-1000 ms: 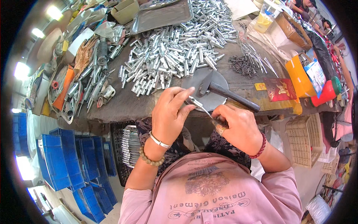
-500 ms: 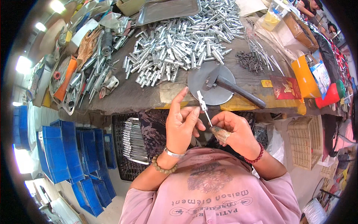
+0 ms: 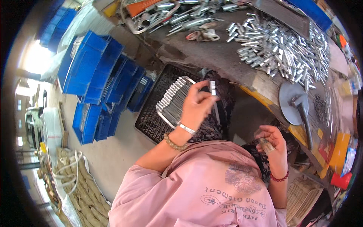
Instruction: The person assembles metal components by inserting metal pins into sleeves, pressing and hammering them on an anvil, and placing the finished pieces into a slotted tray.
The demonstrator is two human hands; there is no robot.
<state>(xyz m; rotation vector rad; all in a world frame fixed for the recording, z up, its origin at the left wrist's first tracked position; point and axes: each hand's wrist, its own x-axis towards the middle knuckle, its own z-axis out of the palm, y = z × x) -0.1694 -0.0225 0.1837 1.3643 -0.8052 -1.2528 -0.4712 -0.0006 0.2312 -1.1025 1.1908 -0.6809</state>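
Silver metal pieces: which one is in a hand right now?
The silver piece pinched in the left hand; the heap lies on the bench, and the row sits in the black crate.

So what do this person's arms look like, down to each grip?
Short pink sleeves. On the left, a silver bangle and olive-brown beads; on the right, dark red beads. The left grip looks ungloved; the right grip has a brownish patch, maybe a finger wrap, too blurred to tell.
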